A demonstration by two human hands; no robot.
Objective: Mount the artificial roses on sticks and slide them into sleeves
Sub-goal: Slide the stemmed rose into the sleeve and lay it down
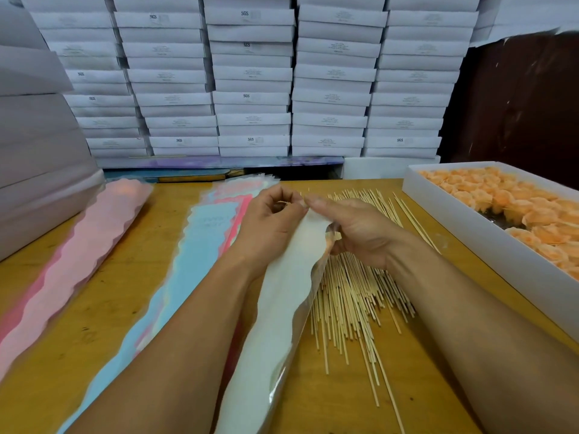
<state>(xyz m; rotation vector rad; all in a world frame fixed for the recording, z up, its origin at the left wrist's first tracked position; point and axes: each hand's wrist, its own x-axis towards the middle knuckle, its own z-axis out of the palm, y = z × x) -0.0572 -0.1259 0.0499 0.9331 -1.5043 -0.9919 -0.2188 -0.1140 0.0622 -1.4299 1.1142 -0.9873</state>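
Observation:
A long white sleeve (275, 308) with a clear glossy edge runs from the bottom centre up to both hands. My left hand (266, 223) pinches its top end from the left. My right hand (354, 227) pinches the same top end from the right, fingertips meeting the left hand's. Under and right of the sleeve lies a spread pile of thin wooden sticks (354, 289). Peach artificial roses (513, 208) fill a white box (470, 223) at the right. No rose or stick is in either hand.
A fan of blue and pink sleeves (200, 245) lies left of centre, and a pink sleeve stack (84, 242) lies further left on the wooden table (404, 371). Stacks of white cartons (250, 79) wall off the back and left.

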